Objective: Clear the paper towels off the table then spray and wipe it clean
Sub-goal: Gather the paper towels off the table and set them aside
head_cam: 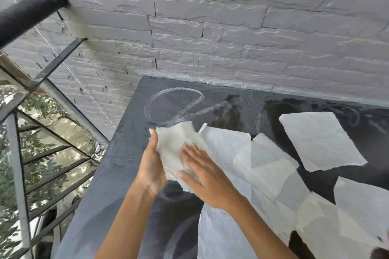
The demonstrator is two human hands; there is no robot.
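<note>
A dark grey table (126, 174) with pale smear marks stands against a stone wall. Over its left half I hold a folded wad of paper towels (174, 151) between both hands. My left hand (150, 166) grips its left edge with the thumb on top. Fingers spread, my right hand (204, 176) lies flat against its right side. Several loose white paper towels lie on the table to the right: an overlapping pile (263, 166), a single sheet (322, 141) further back, and another sheet (362, 204) at the right edge.
A grey stone-brick wall (210, 27) runs right behind the table. On the left a black metal railing (27, 12) with glass panels borders the table's left edge, with greenery below.
</note>
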